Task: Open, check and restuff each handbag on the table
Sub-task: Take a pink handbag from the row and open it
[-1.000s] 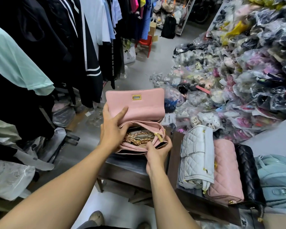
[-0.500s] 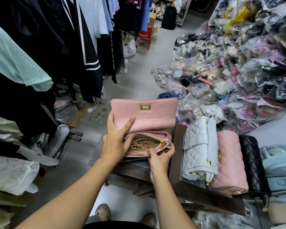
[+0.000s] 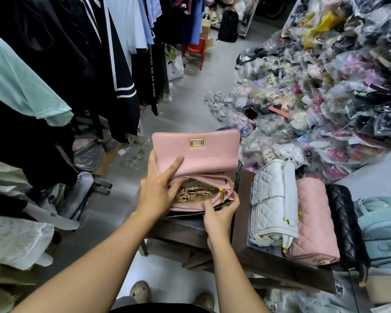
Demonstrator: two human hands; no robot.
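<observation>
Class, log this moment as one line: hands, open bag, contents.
left hand: holds flap up | right hand: grips pink handbag front | zip pocket: open, gold chain inside | white quilted handbag: lying on table

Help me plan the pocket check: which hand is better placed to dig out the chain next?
Left hand: its fingers curl into the pocket beside the gold chain, thumb propping the flap. The right hand grips the pink handbag's front edge, steadying it.
</observation>
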